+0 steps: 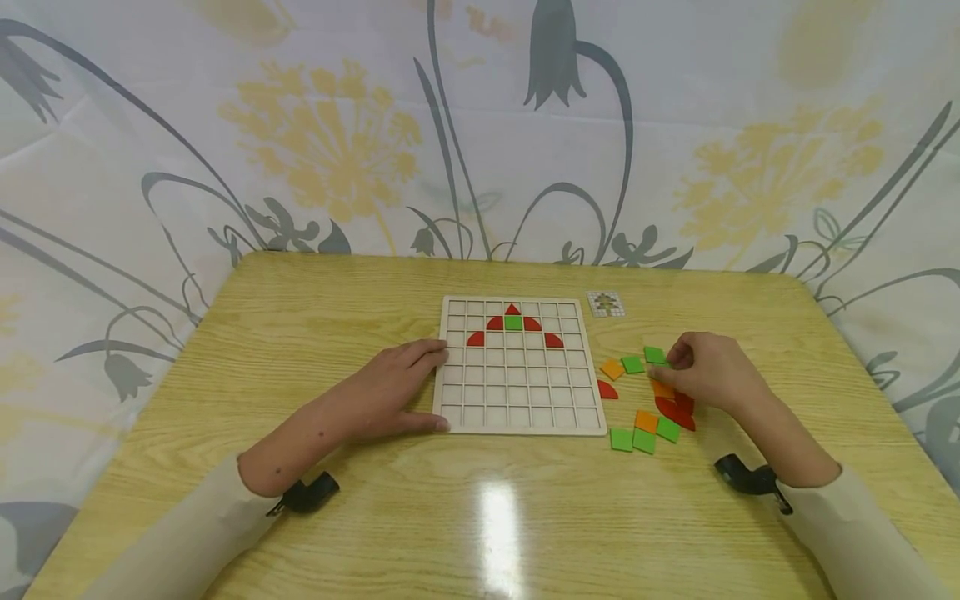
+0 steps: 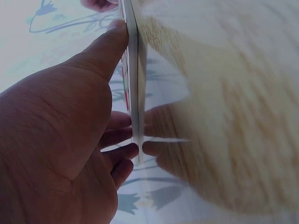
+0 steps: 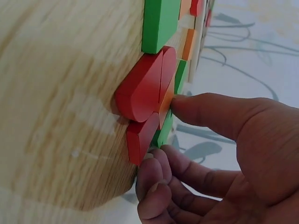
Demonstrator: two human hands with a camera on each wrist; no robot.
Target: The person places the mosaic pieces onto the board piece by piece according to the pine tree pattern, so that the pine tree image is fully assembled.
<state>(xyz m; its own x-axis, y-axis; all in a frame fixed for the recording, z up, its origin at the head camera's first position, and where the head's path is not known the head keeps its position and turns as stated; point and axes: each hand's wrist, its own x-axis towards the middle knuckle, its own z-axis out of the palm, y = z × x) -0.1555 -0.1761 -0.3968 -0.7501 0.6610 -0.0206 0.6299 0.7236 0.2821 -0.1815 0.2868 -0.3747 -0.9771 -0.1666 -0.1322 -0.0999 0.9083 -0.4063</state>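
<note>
A pale wooden grid board (image 1: 516, 398) lies on the table. Near its top sit a red triangle (image 1: 512, 309), a green square (image 1: 513, 322) and several red quarter-round pieces (image 1: 495, 323). My left hand (image 1: 393, 386) rests at the board's left side, with thumb and fingertips touching its edge, as the left wrist view also shows. To the right of the board, my right hand (image 1: 708, 371) reaches into loose pieces. Its thumb and curled index finger close about a green square tile (image 3: 163, 133), beside an orange tile (image 3: 166, 105) and red pieces (image 3: 145, 88); the contact is partly hidden.
Between board and right hand lie an orange tile (image 1: 612, 369), a green tile (image 1: 633, 365) and a red piece (image 1: 607, 390). More green tiles (image 1: 621, 439) lie nearer me. Behind the board's right corner is a small pattern card (image 1: 605, 303). A flowered cloth (image 1: 480, 150) hangs beyond the table.
</note>
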